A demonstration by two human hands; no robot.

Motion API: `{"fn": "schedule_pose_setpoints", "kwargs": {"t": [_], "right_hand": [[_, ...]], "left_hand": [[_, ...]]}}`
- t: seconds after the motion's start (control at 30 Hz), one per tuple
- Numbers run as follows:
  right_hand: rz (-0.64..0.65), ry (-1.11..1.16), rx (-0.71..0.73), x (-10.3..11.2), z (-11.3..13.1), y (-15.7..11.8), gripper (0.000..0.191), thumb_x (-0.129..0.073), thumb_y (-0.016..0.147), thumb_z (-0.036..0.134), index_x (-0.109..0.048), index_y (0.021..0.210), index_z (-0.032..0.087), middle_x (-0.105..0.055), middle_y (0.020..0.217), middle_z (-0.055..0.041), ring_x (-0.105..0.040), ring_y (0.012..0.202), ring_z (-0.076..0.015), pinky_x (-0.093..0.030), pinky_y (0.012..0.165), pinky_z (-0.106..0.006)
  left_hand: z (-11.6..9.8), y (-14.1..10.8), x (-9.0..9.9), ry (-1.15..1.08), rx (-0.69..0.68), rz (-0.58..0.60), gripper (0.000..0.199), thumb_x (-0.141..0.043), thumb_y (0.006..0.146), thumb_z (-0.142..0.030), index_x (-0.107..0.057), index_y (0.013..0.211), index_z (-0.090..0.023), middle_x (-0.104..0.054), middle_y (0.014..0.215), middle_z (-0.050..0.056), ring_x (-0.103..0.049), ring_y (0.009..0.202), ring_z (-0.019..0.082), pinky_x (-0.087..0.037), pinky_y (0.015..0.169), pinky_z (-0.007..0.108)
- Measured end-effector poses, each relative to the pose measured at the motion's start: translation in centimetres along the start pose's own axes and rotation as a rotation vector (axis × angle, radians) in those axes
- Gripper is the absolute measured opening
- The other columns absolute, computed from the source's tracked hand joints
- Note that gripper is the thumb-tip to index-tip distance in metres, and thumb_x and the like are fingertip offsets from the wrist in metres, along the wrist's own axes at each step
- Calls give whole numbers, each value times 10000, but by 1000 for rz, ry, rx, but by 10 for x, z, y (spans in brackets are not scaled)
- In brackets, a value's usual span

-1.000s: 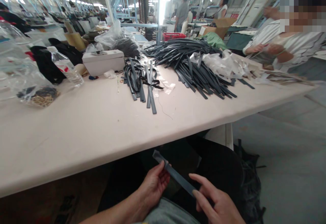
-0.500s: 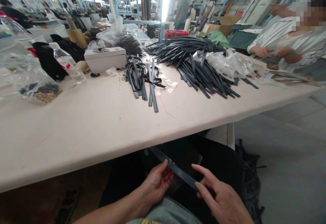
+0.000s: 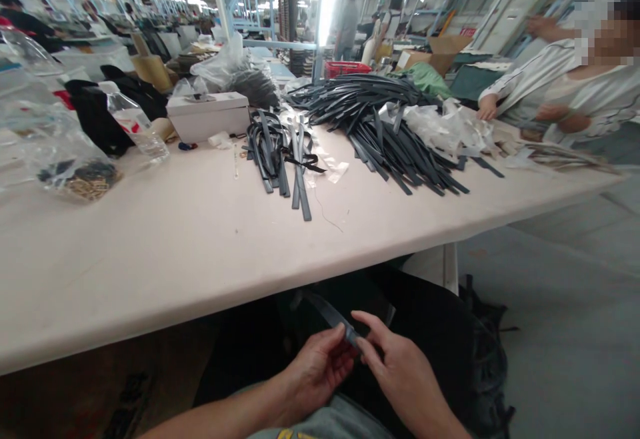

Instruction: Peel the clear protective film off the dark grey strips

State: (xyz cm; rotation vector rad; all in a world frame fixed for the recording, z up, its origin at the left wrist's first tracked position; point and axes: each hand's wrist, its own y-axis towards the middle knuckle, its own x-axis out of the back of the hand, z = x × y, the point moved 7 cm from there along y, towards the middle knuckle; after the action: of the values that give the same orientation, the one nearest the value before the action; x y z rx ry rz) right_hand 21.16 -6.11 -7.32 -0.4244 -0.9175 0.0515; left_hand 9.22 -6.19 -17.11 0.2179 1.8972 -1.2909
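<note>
In the head view, a dark grey strap (image 3: 330, 314) is held below the near edge of the table (image 3: 175, 252), over the lap. It is pinched between the fingertips of the left hand (image 3: 320, 369) and the right hand (image 3: 400, 376), which are brought close together. Farther off, more straps (image 3: 280, 152) lie at the table's middle, a large strap pile (image 3: 385, 126) to their right, and a white box (image 3: 207, 116) to the left.

Single head-worn cam, looking fwd and down across worktop (image 3: 200, 252), near edge close, hands (image 3: 360, 366) low in frame at lap.
</note>
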Motion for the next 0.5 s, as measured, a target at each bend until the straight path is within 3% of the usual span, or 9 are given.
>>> {"fn": "schedule_pose_setpoints", "kwargs": {"t": [0.1, 0.27, 0.33, 0.43, 0.5], "right_hand": [[7, -1, 23, -9, 6, 8, 401, -407, 922, 382, -556, 1285, 295, -727, 880, -26, -686, 817, -221, -459, 709, -325], [6, 71, 0, 16, -8, -15, 432, -439, 909, 471, -530, 1299, 308, -698, 739, 33, -662, 680, -174, -451, 662, -291], [-11, 28, -10, 19, -8, -16, 394, -448, 910, 426, -553, 1273, 316, -698, 718, 36, -665, 666, -172, -441, 641, -287], [-33, -55, 24, 7, 5, -1, 352, -440, 917, 322, -591, 1234, 303, -738, 821, -7, -699, 772, -206, -469, 681, -306], [-20, -50, 67, -2, 13, 6, 350, -440, 917, 288, -597, 1230, 288, -751, 906, -28, -708, 844, -219, -501, 726, -320]], "left_hand": [[-7, 1, 2, 11, -46, -27, 131, -702, 846, -189, -695, 913, -77, -731, 810, 68, -690, 714, 124, -537, 627, 187], [-28, 5, 17, 20, -124, -185, 111, -687, 859, -213, -675, 868, -103, -723, 768, 64, -686, 669, 126, -510, 549, 181], [-23, 6, 14, 38, -88, -157, 124, -706, 844, -222, -677, 870, -104, -726, 779, 66, -691, 686, 132, -516, 562, 184], [-9, 5, 4, 65, -31, -38, 145, -724, 827, -211, -689, 906, -93, -732, 813, 70, -695, 712, 134, -525, 596, 184], [-8, 6, 3, 68, -39, -26, 134, -707, 838, -194, -690, 920, -89, -731, 817, 71, -692, 700, 127, -523, 591, 178]]}}
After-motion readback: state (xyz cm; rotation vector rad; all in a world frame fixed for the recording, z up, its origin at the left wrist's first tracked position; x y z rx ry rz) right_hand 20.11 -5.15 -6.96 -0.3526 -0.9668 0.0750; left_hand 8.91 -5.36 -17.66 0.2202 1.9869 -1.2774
